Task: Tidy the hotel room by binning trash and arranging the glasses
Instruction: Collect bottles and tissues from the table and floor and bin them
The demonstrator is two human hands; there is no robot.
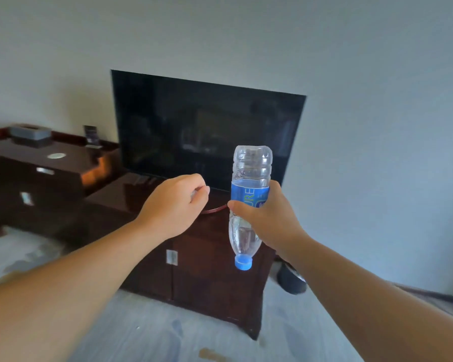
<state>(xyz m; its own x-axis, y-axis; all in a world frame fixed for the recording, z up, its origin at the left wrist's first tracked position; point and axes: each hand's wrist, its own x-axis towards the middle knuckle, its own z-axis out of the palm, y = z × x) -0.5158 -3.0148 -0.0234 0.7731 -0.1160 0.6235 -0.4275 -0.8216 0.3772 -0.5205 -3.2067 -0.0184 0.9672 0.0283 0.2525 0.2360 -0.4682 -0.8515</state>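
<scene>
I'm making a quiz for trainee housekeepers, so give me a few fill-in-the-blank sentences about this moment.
1. The right hand grips the water bottle with its cap pointing ____ (up/down).
2. The cap is ____ in colour.
3. The television behind the bottle is switched ____ (on/off).
Missing words: down; blue; off.

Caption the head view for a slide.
Upside-down water bottle gripped in the right hand, blue cap down, before a dark TV; left hand hovers curled above the wooden cabinet.
</scene>
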